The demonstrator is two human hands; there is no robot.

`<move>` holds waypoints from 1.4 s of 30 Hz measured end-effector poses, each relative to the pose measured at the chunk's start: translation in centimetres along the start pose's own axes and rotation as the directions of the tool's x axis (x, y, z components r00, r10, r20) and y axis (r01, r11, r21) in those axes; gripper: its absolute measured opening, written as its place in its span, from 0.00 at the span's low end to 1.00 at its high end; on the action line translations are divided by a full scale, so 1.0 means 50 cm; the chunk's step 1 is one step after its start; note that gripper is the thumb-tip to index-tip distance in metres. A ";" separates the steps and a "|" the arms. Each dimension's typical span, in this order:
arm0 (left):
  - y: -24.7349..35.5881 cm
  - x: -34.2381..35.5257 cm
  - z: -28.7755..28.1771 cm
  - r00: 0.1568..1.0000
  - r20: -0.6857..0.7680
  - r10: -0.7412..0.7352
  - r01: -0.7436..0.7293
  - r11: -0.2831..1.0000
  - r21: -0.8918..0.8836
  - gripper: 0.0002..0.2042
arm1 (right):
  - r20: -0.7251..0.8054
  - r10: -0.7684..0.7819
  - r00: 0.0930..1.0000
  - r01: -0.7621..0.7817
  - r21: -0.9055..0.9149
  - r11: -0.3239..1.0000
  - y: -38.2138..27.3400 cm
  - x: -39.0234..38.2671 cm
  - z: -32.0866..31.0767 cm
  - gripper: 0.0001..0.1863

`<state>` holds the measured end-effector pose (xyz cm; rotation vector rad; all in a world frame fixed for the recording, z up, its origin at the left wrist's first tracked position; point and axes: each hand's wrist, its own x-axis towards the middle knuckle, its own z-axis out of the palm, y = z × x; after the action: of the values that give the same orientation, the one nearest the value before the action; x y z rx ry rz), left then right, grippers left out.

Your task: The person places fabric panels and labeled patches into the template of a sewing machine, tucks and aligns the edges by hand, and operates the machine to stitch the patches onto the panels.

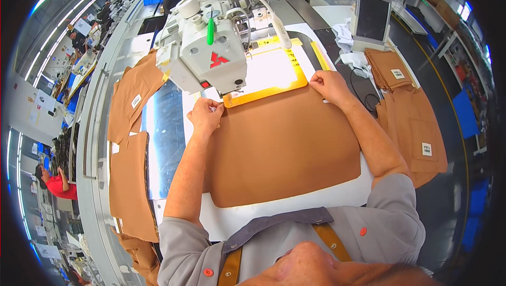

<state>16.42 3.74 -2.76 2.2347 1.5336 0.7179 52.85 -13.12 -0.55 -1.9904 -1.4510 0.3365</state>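
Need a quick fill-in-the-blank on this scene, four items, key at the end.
1. The large cloth in front of the person is ____.
2. Of the left hand and right hand, the ____ one is nearer the dark screen.
3. The slim handle on the front of the sewing machine is ____.
4. The labels on the cloth pieces at right are ____.

Missing words: brown; right; green; white.

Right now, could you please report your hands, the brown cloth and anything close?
Left hand, right hand at brown cloth's far corners. Cloth flat; yellow frame along far edge. Sewing machine near left hand.
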 end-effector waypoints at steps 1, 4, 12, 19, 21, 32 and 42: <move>0.009 0.016 0.006 0.999 0.026 -0.020 0.018 0.999 0.050 0.12 | 0.005 0.012 1.000 -0.012 -0.036 0.999 0.007 0.014 0.002 0.11; 0.027 0.076 0.027 0.990 0.121 -0.070 0.048 0.984 0.174 0.09 | -0.028 0.027 0.999 -0.029 -0.067 0.997 0.039 0.062 0.013 0.11; -0.023 0.212 0.116 0.980 -0.064 0.188 -0.191 0.980 -0.047 0.09 | -0.103 -0.006 0.995 -0.017 -0.226 0.974 0.065 0.273 0.051 0.08; 0.033 0.264 0.087 0.906 0.070 0.417 -0.405 0.904 -0.136 0.10 | -0.407 -0.111 0.907 0.138 0.038 0.990 0.048 0.427 0.102 0.12; 0.034 0.250 0.068 0.890 0.082 0.448 -0.436 0.890 -0.132 0.11 | -0.487 -0.253 0.836 0.261 -0.054 0.964 0.063 0.441 0.118 0.20; -0.010 -0.046 -0.052 0.939 0.053 0.341 -0.344 0.918 0.198 0.27 | 0.046 -0.229 0.972 0.233 -0.169 0.958 0.091 0.064 -0.033 0.27; 0.031 0.024 -0.031 0.937 0.281 0.208 -0.308 0.871 0.383 0.26 | 0.164 -0.152 0.975 0.210 -0.437 0.875 0.093 0.062 -0.019 0.32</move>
<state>17.07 4.26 -0.41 2.7672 1.3863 0.1778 58.02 -11.45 -2.25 -2.1937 -1.9212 0.0372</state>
